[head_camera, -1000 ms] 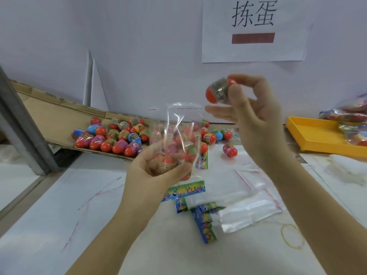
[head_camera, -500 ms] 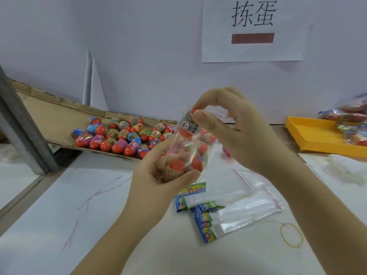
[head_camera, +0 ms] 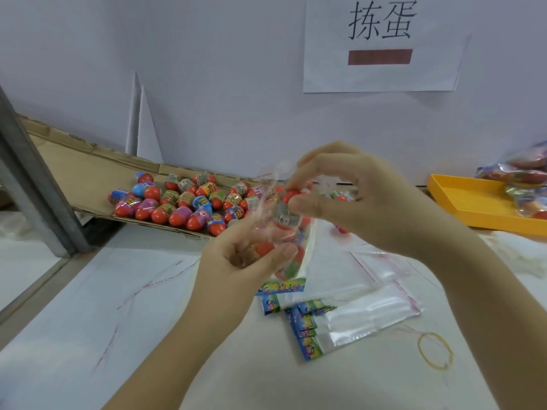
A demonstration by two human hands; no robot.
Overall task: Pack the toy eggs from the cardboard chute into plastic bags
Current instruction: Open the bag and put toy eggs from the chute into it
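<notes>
1. While the left hand (head_camera: pixel 236 270) grips the lower part of the clear plastic bag (head_camera: pixel 296 261), fingers and thumb curled round it, the right hand (head_camera: pixel 364 202) pinches a toy egg (head_camera: pixel 284 207) between thumb and fingertips, right at the bag's mouth
2. To do this step well, I would judge that the mouth needs to be held spread and the egg released only once it is below the rim, so that it settles onto the eggs inside and does not snag on the film; a low hold with the left hand should bear the growing weight
3. Beyond the wrists, on the white table (head_camera: pixel 88 321), a yellow rubber band (head_camera: pixel 435 350) lies near a fanned stack of empty bags (head_camera: pixel 358 318) with colourful header cards
4. Farther back, the cardboard chute (head_camera: pixel 74 170) slopes down from the left, with many loose eggs (head_camera: pixel 183 202) gathered at its lower end; a grey metal post (head_camera: pixel 29 179) crosses it at the left edge
5. Off to the right, a yellow tray (head_camera: pixel 473 202) holds filled bags (head_camera: pixel 527 176), too blurred to count
6. Behind everything stands a pale wall with a paper sign (head_camera: pixel 381 42) showing two printed characters over a dark red bar
</notes>
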